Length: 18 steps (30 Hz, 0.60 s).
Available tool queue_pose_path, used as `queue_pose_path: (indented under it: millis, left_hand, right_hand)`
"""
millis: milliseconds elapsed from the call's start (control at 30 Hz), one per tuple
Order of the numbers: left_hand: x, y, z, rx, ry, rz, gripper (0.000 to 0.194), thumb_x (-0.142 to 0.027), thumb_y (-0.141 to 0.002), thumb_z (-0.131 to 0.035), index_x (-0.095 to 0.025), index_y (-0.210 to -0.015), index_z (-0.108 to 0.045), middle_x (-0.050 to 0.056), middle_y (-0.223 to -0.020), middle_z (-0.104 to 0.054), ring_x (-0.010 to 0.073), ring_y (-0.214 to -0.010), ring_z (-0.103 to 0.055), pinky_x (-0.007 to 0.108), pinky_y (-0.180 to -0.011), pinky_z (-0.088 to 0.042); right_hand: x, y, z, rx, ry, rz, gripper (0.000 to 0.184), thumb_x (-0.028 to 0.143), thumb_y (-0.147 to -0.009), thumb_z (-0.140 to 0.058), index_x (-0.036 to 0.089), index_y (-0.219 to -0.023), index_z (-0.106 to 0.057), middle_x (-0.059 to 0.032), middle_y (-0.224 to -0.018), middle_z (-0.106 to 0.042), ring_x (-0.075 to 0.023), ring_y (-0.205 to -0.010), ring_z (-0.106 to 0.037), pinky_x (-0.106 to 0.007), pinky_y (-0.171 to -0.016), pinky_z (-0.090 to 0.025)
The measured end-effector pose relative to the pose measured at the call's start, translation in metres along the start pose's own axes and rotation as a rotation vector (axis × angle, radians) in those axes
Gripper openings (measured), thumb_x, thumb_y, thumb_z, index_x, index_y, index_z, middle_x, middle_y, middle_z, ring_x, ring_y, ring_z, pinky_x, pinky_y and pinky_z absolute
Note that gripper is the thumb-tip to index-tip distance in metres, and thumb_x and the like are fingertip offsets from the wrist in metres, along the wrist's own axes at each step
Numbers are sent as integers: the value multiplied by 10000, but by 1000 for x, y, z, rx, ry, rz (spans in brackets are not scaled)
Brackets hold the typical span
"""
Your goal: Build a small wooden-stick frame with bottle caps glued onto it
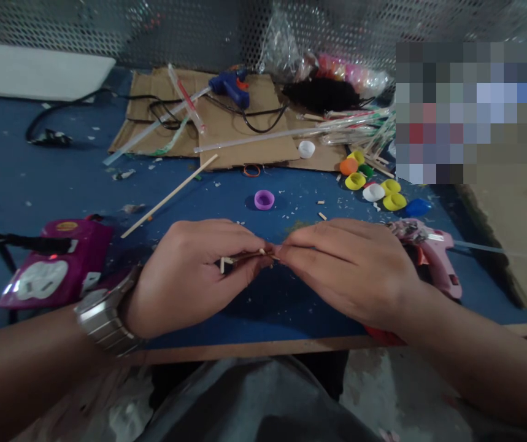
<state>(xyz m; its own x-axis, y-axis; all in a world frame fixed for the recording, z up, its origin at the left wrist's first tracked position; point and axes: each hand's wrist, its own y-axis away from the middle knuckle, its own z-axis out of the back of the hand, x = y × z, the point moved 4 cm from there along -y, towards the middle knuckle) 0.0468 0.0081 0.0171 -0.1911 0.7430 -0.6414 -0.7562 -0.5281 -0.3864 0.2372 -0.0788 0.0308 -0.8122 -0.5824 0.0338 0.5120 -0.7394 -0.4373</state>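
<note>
My left hand (184,276), a watch on its wrist, is closed around small pieces of thin wooden stick (227,261) whose cut ends poke out between thumb and fingers. The fingers of my right hand (350,264) pinch together at the tips, meeting the left fingertips; what lies in that pinch is mostly hidden. Just beyond both hands a purple bottle cap (264,199) rests on the blue table. A long wooden stick (170,196) lies to the upper left. Beside my right hand is a pink glue gun (433,252).
At left sits a purple power socket box (61,261) with a black cable. Cardboard sheets (254,135) at the back carry a blue glue gun (232,88) and clear glue sticks. Several coloured bottle caps (355,180) are grouped at right, near a bundle of sticks (359,129). Part of the right side is pixelated.
</note>
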Motion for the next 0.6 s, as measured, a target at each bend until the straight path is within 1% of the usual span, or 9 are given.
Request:
queue_pose_path:
  millis: [200, 267, 333, 367, 433, 500, 533, 567, 600]
  left_hand:
    - [-2, -1, -1, 2, 5, -13, 98, -182, -1023, -731, -234, -988, -805, -19, -924, -858, 143, -865, -793, 247, -795, -577]
    - [-3, -1, 0, 3, 1, -13, 105, -180, -1026, -724, -234, -982, -802, -22, -911, -853, 146, -859, -789, 251, -788, -575]
    - [-3, -1, 1, 4, -9, -8, 107, -186, -1023, -725, -238, -970, -802, -20, -900, -848, 153, -843, -787, 259, -774, -571]
    - [-2, 0, 1, 7, -16, -2, 107, -188, -1020, -727, -240, -968, -805, -19, -899, -847, 156, -839, -787, 262, -769, -569]
    - [-1, 0, 1, 7, -22, 10, 104, -191, -1018, -734, -240, -969, -812, -21, -910, -851, 155, -848, -791, 264, -781, -572]
    - [0, 0, 1, -7, -12, 10, 98, -205, -1026, -742, -240, -984, -824, -26, -933, -861, 149, -865, -797, 259, -803, -581]
    - [0, 0, 1, -13, -6, 6, 94, -213, -1031, -747, -240, -1001, -831, -27, -951, -868, 145, -873, -800, 255, -813, -588]
    - [0, 0, 0, -19, -2, -4, 90, -220, -1036, -751, -240, -1018, -837, -28, -966, -873, 141, -879, -803, 252, -819, -592]
    - [0, 0, 0, -26, -3, -17, 88, -222, -1039, -754, -238, -1036, -841, -28, -980, -877, 137, -884, -806, 247, -822, -595]
  right_hand:
    - [1, -2, -1, 8, -22, -13, 207, 189, -1130, -606, 209, -1083, -807, -20, -1095, -871, -188, -874, -798, -352, -743, -537]
    - [0, -2, -1, -3, -50, -23, 175, 193, -1123, -627, 214, -1134, -800, -24, -1100, -869, -193, -896, -802, -349, -765, -555]
    - [-3, -1, -2, 6, -96, -45, 170, 225, -1115, -655, 225, -1229, -781, -35, -1141, -862, -206, -960, -806, -350, -822, -580]
    - [-6, -1, -1, 26, -127, -61, 198, 249, -1108, -670, 225, -1281, -765, -47, -1179, -854, -219, -1012, -805, -357, -864, -592]
    - [-14, -1, 1, 91, -203, -88, 310, 284, -1083, -700, 212, -1384, -720, -83, -1280, -825, -257, -1146, -785, -390, -974, -599]
    - [-23, 0, 5, 166, -288, -108, 448, 282, -1049, -715, 191, -1484, -655, -119, -1403, -776, -300, -1298, -730, -438, -1099, -567]
    - [-28, 0, 8, 195, -332, -121, 484, 271, -1039, -703, 188, -1511, -629, -126, -1446, -752, -311, -1349, -702, -452, -1140, -546]
    - [-33, 0, 10, 211, -385, -144, 471, 264, -1040, -677, 191, -1503, -625, -124, -1458, -743, -308, -1360, -694, -446, -1148, -538]
    - [-38, 0, 12, 216, -442, -182, 411, 262, -1053, -644, 206, -1460, -644, -111, -1430, -753, -293, -1325, -709, -425, -1120, -548]
